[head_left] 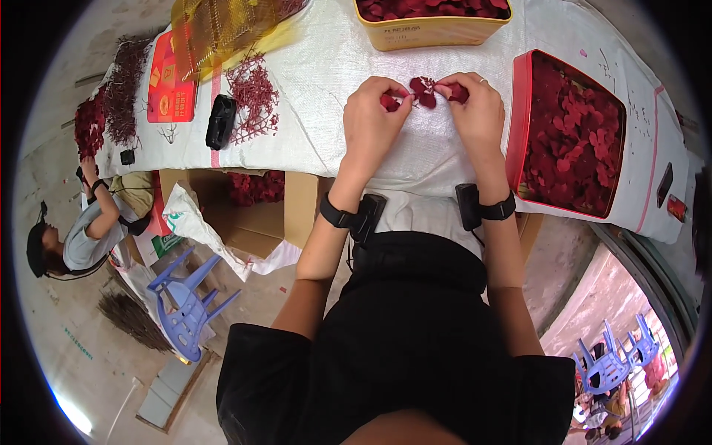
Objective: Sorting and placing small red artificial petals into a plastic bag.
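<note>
Over the white woven cloth [319, 81], my left hand [371, 122] is closed with its fingertips pinched around a dark red petal [389, 102]. My right hand [476, 111] faces it, also closed, with red petals [458, 93] between thumb and fingers. In the gap between the hands shows a small dark red flower piece [423, 93] with pale bits at its top; I cannot tell whether it touches either hand. To the right of my right hand stands a red tin [522, 111] full of loose red petals [575, 141]. Black bands circle both my wrists.
A yellow tin [437, 34] of red petals stands at the far side. Leftward lie red stems [254, 93], a black case [220, 122], a red lid [169, 93] and yellow mesh [222, 33]. An open cardboard box [300, 211] sits below the table edge. Another person [93, 226] works at far left.
</note>
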A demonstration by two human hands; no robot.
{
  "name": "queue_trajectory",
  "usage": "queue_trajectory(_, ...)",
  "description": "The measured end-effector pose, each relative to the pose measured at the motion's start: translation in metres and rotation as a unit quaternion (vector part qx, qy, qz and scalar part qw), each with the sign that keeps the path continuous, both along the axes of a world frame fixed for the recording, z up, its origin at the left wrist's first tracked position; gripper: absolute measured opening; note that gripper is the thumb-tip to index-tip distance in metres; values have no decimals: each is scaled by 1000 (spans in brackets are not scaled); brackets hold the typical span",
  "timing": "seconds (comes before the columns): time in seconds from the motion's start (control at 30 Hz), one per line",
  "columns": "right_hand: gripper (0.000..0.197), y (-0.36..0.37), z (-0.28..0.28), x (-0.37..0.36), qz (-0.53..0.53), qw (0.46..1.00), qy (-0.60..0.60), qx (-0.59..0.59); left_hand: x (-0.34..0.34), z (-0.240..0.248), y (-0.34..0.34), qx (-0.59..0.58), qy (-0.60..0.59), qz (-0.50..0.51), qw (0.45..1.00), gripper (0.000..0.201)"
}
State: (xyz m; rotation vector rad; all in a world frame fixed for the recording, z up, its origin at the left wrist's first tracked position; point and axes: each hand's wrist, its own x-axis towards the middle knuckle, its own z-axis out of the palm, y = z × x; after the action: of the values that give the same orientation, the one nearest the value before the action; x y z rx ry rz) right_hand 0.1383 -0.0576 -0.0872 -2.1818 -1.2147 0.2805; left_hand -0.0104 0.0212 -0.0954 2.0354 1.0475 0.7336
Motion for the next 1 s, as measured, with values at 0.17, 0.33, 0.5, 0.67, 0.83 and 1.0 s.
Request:
queue_trajectory(0.17,13,-4,-7,9,15,972,199,125,4,2,3,-236,-126,11,964,11)
queue_trajectory(0.33,16,-19,26,5,-28,837,539,89,5,22,3,-374,-197,-18,906,11)
queue_trajectory(0.5,16,-19,53,1,-64,809,578,84,4,45,0,-413,-228,-72,879,14)
queue_trajectory(0.67,15,-25,68,1,-33,857,507,84,9,67,-6,-490,-269,-65,827,14)
queue_trajectory(0.83,15,-32,78,1,-9,896,425,129,12,74,-12,-455,-223,-68,859,15)
queue_trajectory(1.0,14,-38,85,-1,16,913,374,164,12,83,-21,-434,-237,-51,867,14)
